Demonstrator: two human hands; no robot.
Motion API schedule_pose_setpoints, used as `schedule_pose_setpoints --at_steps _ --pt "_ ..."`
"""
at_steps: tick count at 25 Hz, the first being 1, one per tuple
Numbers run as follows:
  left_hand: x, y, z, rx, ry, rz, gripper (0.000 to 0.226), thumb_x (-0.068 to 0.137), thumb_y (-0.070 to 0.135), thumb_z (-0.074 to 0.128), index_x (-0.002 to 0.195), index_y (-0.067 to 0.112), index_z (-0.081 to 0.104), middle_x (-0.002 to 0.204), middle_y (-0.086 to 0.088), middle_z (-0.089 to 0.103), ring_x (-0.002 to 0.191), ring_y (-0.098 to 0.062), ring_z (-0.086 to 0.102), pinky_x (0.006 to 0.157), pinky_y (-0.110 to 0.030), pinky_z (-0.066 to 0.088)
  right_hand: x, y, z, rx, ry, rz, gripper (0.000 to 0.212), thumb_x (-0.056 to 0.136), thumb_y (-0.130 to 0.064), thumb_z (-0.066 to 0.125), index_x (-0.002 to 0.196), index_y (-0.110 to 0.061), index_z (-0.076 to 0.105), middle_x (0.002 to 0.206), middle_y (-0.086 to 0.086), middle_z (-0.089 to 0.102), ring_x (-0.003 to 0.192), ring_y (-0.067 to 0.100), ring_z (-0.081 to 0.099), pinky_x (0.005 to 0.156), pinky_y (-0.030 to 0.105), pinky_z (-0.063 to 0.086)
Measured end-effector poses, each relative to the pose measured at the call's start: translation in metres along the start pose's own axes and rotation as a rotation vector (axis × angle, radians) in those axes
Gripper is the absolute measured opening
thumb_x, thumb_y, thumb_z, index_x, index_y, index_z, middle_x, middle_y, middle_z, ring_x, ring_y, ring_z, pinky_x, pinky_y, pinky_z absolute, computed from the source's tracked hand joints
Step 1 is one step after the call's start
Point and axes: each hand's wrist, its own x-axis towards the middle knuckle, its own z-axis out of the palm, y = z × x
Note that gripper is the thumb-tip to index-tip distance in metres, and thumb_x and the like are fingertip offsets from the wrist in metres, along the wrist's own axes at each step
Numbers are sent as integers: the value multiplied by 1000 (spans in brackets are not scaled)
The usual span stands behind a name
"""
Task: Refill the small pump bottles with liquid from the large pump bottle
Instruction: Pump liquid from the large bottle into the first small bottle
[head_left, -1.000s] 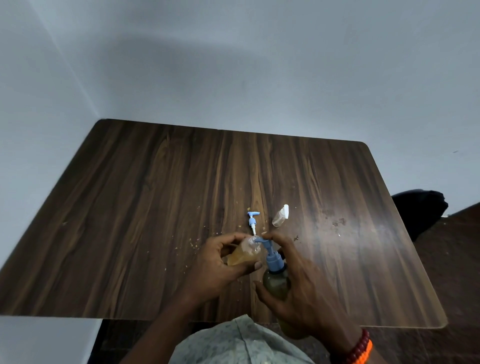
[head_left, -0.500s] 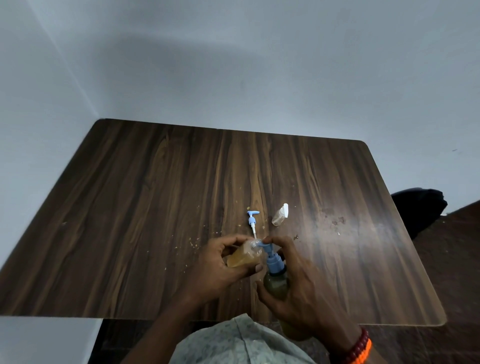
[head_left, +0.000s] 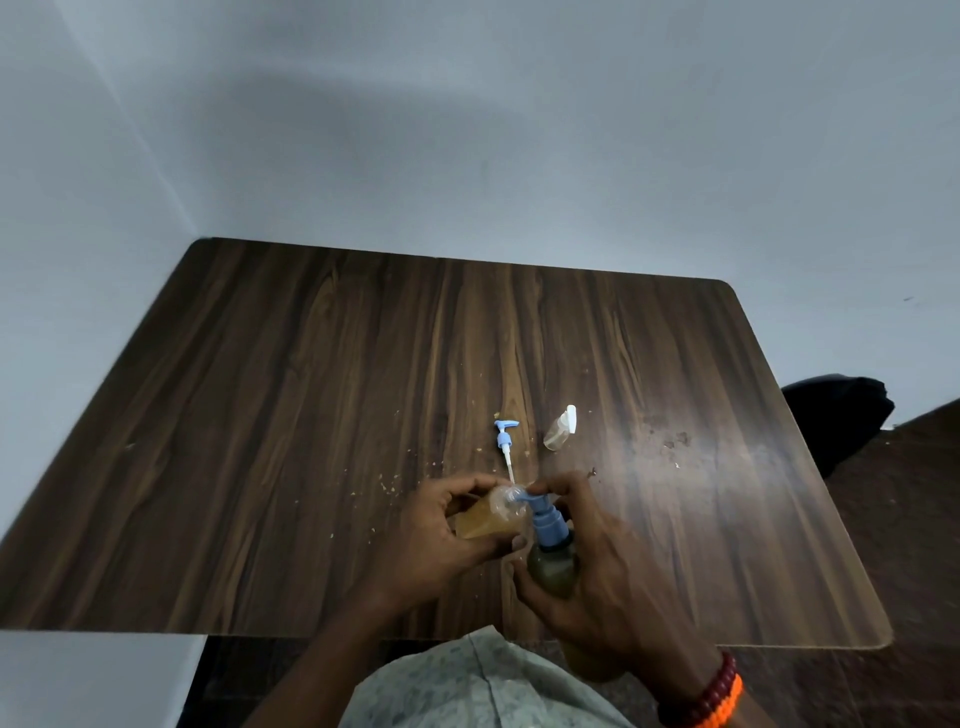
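Observation:
My left hand (head_left: 441, 535) grips a small clear bottle (head_left: 491, 517) holding amber liquid, tilted with its open mouth toward the right. My right hand (head_left: 597, 566) wraps the large bottle (head_left: 553, 569) of dark greenish liquid, a fingertip resting on its blue pump head (head_left: 545, 517). The pump's spout meets the small bottle's mouth. Both bottles are held above the near edge of the wooden table (head_left: 311, 415). A loose small blue pump (head_left: 505, 441) with its white tube lies on the table just beyond my hands. A second small clear bottle (head_left: 561, 428) with a white cap lies on its side to the right of it.
Crumbs and small stains are scattered on the table around the loose pump and toward the right. A dark object (head_left: 841, 415) sits on the floor past the table's right edge. White walls close off the back and left. My patterned clothing (head_left: 467, 686) fills the bottom centre.
None in the grips. The hands and both bottles stay almost still, spout still at the small bottle's mouth.

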Motion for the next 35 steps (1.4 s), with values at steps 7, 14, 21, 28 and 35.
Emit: schedule_pose_setpoints --at_steps 7,14,21,28,35 --pt "1 2 -2 -28 28 8 44 74 29 92 115 27 76 113 5 79 109 -18 74 96 -54 61 -2 3 2 26 0 -2 66 85 -38 79 132 -46 34 114 -26 53 93 -11 55 89 4 42" --pt "-2 1 0 -38 6 -5 50 71 39 89 116 25 75 114 3 78 111 -19 73 96 -56 60 -2 -1 1 8 22 -2 63 86 -39 78 132 -43 35 117 -17 62 96 -1 63 88 13 51" --pt "-1 -2 -4 -28 21 -15 44 75 20 93 116 25 75 114 4 79 111 -18 73 98 -54 60 -5 -4 0 -16 -17 5 67 87 -42 77 141 -36 38 123 -20 56 99 -5 56 94 11 47" --pt "-2 1 -4 -56 13 8 48 71 38 90 115 27 75 115 2 78 112 -21 73 96 -55 61 -3 -5 -2 19 22 -14 65 86 -39 79 134 -42 36 119 -24 55 98 -8 59 92 4 45" --pt "-2 -3 -2 -29 -5 -14 45 72 31 92 114 27 76 114 1 78 112 -23 72 95 -59 60 -5 -4 -1 -45 44 -31 61 87 -44 76 122 -56 27 107 -23 60 86 -5 62 77 9 50"
